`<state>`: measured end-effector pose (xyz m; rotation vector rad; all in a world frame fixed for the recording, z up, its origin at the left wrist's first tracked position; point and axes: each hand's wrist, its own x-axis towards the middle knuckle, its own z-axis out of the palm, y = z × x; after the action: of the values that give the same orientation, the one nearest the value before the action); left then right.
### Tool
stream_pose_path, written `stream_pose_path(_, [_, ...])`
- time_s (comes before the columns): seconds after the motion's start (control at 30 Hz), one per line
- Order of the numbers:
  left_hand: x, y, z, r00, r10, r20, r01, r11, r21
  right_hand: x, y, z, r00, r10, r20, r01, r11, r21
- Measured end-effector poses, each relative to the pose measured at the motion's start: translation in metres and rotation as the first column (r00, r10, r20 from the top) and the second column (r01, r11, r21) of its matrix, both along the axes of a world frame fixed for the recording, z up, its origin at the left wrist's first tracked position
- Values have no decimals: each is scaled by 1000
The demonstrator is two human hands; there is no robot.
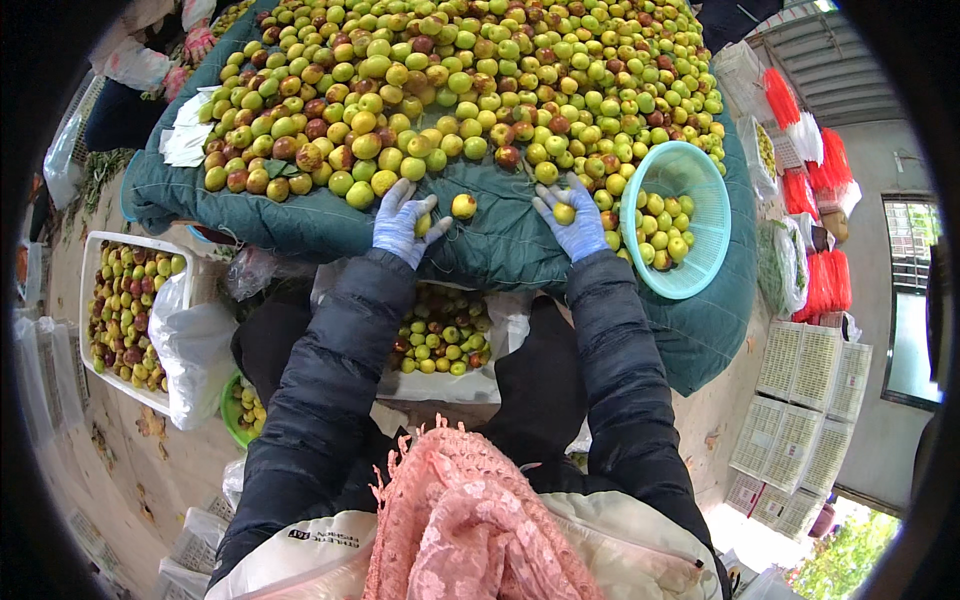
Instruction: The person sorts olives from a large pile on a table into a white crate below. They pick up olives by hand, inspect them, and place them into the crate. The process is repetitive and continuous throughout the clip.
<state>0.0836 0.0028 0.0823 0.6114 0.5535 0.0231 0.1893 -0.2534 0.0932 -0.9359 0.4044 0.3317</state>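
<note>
A large heap of green, yellow and red-brown fresh jujubes (450,82) covers the table, which is padded with a dark green quilted cloth (495,240). My left hand (401,225), in a pale blue-white glove, is at the heap's front edge, with a yellow jujube (422,225) between thumb and fingers. A single jujube (464,206) lies on the cloth to its right. My right hand (581,225), gloved alike, holds another jujube (563,214) against its fingers. Just right of it, a tilted light-blue plastic basket (709,247) contains several greenish jujubes.
Below the table edge, between my knees, sits a lined crate (442,386) of jujubes. A white crate (90,300) and a green basin (229,409) with jujubes stand left. Stacked plastic baskets (795,420) and red net bags (825,277) are at right. Another person's gloved hand (199,43) shows upper left.
</note>
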Motion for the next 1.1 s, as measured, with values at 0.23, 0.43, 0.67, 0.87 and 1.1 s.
stream_pose_path(0.23, [24, -2, -2, 987, -59, 153, 69, 996, -64, 52, 39, 4, 852, 507, 134, -524, 831, 187])
stream_pose_path(0.43, [58, 16, -7, 930, -308, 201, 323, 945, -45, 77, 65, 26, 603, 792, 97, -790, 610, -64])
stream_pose_path(0.67, [53, 14, -13, 913, -390, 120, 394, 919, -10, 42, 94, 23, 375, 924, 74, 85, 46, -995])
stream_pose_path(0.87, [47, 19, -18, 881, -437, 180, 450, 892, -38, 20, 85, 17, 542, 833, -113, 144, -224, -964])
stream_pose_path(1.1, [50, 15, -23, 856, -471, 214, 501, 858, -114, -2, 69, 15, 745, 662, -83, -622, 644, -446])
